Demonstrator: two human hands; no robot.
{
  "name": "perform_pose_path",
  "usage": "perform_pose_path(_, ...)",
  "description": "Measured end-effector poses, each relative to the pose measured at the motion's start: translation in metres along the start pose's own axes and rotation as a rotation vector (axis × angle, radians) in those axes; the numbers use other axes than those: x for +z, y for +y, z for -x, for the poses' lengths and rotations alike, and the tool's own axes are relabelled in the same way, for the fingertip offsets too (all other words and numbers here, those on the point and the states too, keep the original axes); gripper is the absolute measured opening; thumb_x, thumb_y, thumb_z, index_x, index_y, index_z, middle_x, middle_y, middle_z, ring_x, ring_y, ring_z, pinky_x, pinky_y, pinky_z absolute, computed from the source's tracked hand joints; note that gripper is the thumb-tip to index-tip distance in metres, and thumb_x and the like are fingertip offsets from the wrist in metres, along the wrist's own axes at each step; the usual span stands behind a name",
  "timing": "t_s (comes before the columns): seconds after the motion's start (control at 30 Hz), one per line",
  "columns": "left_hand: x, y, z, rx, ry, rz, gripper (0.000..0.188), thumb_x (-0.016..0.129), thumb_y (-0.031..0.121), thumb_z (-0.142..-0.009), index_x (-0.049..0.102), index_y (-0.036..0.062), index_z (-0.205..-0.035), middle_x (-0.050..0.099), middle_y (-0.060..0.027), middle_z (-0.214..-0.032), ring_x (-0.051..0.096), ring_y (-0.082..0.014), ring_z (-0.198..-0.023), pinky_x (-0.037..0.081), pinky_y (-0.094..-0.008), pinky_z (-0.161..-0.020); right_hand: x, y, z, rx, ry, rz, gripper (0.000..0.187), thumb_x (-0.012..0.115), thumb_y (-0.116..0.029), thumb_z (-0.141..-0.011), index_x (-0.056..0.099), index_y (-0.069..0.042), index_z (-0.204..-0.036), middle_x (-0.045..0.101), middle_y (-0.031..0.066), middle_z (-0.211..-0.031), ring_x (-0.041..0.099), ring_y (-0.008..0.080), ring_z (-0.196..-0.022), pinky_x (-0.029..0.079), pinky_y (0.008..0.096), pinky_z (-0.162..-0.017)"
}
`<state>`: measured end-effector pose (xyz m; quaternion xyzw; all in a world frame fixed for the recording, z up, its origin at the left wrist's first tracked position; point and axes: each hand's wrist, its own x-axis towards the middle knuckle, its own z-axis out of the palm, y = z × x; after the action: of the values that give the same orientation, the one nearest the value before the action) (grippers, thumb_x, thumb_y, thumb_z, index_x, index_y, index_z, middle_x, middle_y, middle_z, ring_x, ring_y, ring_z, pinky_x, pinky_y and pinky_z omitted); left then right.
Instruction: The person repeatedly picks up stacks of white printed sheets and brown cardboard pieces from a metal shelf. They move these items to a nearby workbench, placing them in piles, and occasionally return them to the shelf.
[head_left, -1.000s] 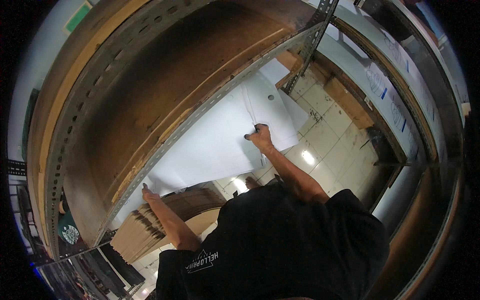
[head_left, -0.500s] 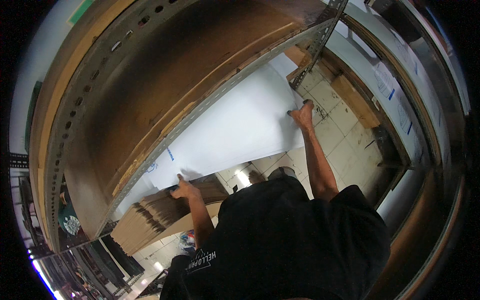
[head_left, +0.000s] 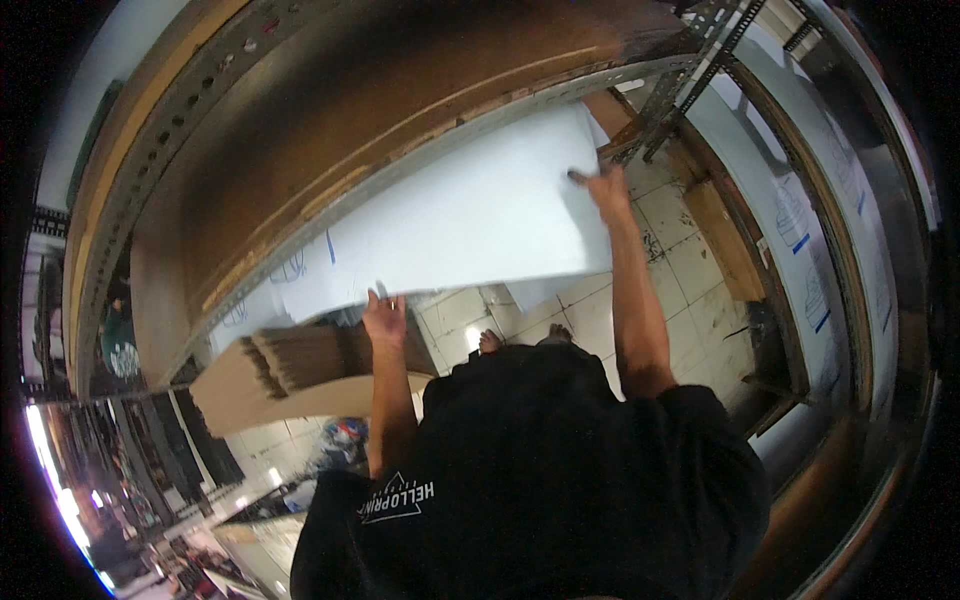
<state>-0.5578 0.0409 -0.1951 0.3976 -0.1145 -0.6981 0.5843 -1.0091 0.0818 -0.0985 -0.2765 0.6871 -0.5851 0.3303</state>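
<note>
A large white sheet (head_left: 470,210) with blue print near its left end lies partly under a brown shelf board. My left hand (head_left: 385,318) grips its near edge, thumb on top and fingers mostly hidden below. At the right end, my right hand (head_left: 603,192) holds the sheet's side edge, with the thumb stretched over the upper face. The sheet's far side is hidden under the shelf. Left of my left hand, a stack of brown cardboard (head_left: 290,365) stands beneath the sheet's left end.
The brown shelf board (head_left: 380,110) with a perforated metal edge overhangs the sheet. A metal upright (head_left: 690,75) stands beyond my right hand. Printed white sheets (head_left: 790,215) fill a rack at the right. A cardboard piece (head_left: 722,238) rests by the tiled floor (head_left: 660,290).
Both hands have moved with the sheet; its near edge now sits higher in view, my left hand has shifted up, and more of the cardboard stack shows. The view has shifted a little.
</note>
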Motion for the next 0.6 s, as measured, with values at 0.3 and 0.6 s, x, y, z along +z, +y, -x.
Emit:
perform_pose_path(0.3, 0.027, -0.056, 0.055, -0.081, -0.132, -0.266, 0.064, 0.053, 0.038, -0.091, 0.023, 0.0076, -0.138, 0.04, -0.0153, -0.137, 0.042, -0.0323, -0.122, 0.039, -0.0465, -0.097, 0.005, 0.003, -0.207, -0.277, -0.02, 0.533, 0.058, 0.075, -0.023, -0.072, 0.054, 0.007, -0.116, 0.061, 0.0129, -0.11, 0.056, 0.0244, -0.098, 0.042, 0.0353, -0.09)
perform_pose_path(0.6, -0.081, -0.099, 0.167, -0.1, 0.368, -0.129, 0.067, 0.051, 0.039, -0.091, 0.021, 0.0048, -0.14, 0.04, -0.0169, -0.136, 0.042, -0.0341, -0.122, 0.039, -0.0476, -0.097, 0.041, 0.033, -0.271, -0.184, -0.194, 0.7, 0.053, 0.073, -0.021, -0.075, 0.054, 0.005, -0.117, 0.061, 0.0112, -0.11, 0.055, 0.0236, -0.099, 0.041, 0.0348, -0.091)
